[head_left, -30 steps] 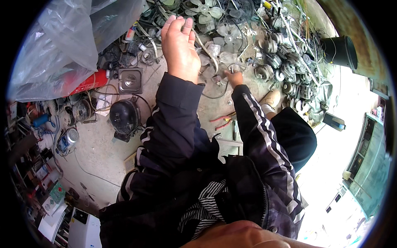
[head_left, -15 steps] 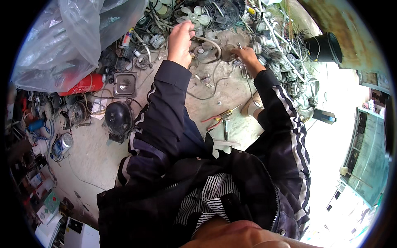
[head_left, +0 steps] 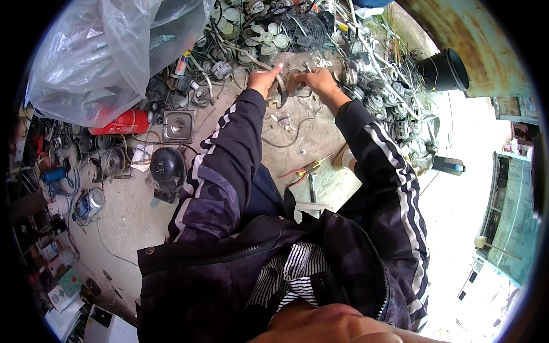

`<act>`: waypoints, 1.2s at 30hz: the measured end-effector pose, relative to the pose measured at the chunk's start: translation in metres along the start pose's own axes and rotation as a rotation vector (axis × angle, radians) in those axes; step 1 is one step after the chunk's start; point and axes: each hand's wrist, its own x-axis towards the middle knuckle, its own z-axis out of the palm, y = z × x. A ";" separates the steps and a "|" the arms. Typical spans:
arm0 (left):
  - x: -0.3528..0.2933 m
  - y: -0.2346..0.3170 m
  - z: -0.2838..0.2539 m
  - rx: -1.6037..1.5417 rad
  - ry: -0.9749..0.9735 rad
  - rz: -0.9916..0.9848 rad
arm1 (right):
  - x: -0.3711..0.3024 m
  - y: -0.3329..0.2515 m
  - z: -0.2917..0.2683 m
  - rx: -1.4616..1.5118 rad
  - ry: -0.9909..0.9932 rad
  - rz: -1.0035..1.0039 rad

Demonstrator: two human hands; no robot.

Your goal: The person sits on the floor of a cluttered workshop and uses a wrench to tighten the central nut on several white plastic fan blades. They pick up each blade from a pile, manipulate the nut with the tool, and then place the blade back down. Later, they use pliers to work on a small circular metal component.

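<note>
A translucent, brownish-grey plastic fan blade (head_left: 294, 60) is between my hands, low over the floor beside the scrap heap. My right hand (head_left: 321, 83) is closed, its fingertips pinching at the blade's near right side. A small metallic tip sticks up by those fingers; I cannot make out what it belongs to. My left hand (head_left: 263, 81) is curled at the left edge of the blade, thumb pointing up and right. Its fingers are partly hidden, and a dark curved piece (head_left: 282, 92) shows beside it. Just beyond lies a whitish fan blade (head_left: 270, 39).
Pliers (head_left: 310, 166) with red and yellow handles lie on the floor near my knees. To the left are a metal pan lid (head_left: 178, 126), a black rounded housing (head_left: 167, 167), a red cylinder (head_left: 127, 122) and a large clear plastic bag (head_left: 103, 63). A black bucket (head_left: 449, 70) stands at right.
My left hand has come nearer and right, away from the whitish fan blade. My right hand has moved left, and the translucent blade has shifted left with it. Both hands are closer together.
</note>
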 end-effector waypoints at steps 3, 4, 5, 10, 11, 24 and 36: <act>0.008 -0.016 -0.001 0.159 0.073 0.031 | -0.016 -0.003 0.011 0.037 -0.001 0.033; 0.009 -0.017 0.000 0.202 0.113 0.029 | -0.024 -0.006 0.013 0.072 0.019 0.070; 0.009 -0.017 0.000 0.244 0.154 0.027 | -0.024 -0.005 0.018 0.126 0.037 0.121; 0.013 -0.004 -0.003 0.294 0.230 0.173 | 0.002 0.038 0.047 0.521 0.109 0.384; 0.018 0.000 -0.009 0.297 0.215 0.191 | 0.013 0.048 0.049 0.605 0.113 0.450; -0.041 0.044 -0.137 0.884 1.016 0.013 | -0.036 0.047 -0.051 0.856 -0.116 0.409; -0.064 0.058 -0.016 -0.209 -1.051 -0.295 | -0.104 -0.022 -0.109 0.962 -0.287 0.203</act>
